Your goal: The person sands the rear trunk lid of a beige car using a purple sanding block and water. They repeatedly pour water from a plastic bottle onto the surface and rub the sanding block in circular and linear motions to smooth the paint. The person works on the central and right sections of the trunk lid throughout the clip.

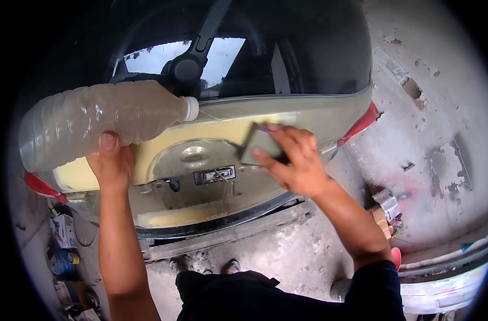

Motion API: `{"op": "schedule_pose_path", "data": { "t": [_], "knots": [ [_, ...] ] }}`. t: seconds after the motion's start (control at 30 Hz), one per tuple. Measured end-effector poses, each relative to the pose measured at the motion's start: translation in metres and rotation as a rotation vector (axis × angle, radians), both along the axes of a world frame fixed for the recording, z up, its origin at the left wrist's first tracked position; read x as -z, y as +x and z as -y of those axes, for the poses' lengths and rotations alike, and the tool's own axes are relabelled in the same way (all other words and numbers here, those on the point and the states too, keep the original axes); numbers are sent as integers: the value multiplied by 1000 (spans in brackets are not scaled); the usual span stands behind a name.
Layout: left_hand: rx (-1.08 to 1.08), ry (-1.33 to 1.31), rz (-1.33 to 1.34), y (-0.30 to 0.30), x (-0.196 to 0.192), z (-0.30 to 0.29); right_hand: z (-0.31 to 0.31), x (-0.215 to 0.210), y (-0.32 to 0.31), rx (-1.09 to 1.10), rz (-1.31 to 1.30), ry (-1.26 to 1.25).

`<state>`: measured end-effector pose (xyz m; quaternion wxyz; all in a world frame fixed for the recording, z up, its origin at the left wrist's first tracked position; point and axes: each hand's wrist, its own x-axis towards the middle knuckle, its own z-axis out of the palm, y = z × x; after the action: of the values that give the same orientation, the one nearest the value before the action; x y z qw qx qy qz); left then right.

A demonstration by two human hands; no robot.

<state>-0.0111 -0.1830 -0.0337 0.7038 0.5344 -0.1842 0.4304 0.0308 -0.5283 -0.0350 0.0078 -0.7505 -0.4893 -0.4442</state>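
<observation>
My left hand (111, 163) grips a large clear plastic bottle (102, 115) from below, thumb on its side. The bottle lies nearly level, full of cloudy liquid, its white cap (191, 108) pointing right. A thin stream leaves the cap toward the car's tailgate (319, 120). In my right hand (303, 163) is a dark grey-green sanding block (258, 142), pinched between thumb and fingers. It lies against the panel at the right end of a pale yellow filler patch (212, 130); the block's edges are blurred. Its contact face is hidden.
A rear wiper (187, 67) crosses the dark rear window (319, 59). Below the patch is a recess with an exposed fitting (215, 175) and loose wire. Red tail lights (360, 124) flank the tailgate. Boxes (64, 231) lie at left, a bumper-like part (447, 265) at lower right.
</observation>
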Motion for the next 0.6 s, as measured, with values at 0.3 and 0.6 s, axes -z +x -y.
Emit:
{"op": "schedule_pose_path", "data": {
  "t": [0.3, 0.6],
  "knots": [
    [22, -8, 25, 1, 5, 0, 13, -3, 1, -19, -43, 15],
    [41, 60, -25, -4, 2, -9, -18, -14, -1, -56, -45, 42]
  ]
}}
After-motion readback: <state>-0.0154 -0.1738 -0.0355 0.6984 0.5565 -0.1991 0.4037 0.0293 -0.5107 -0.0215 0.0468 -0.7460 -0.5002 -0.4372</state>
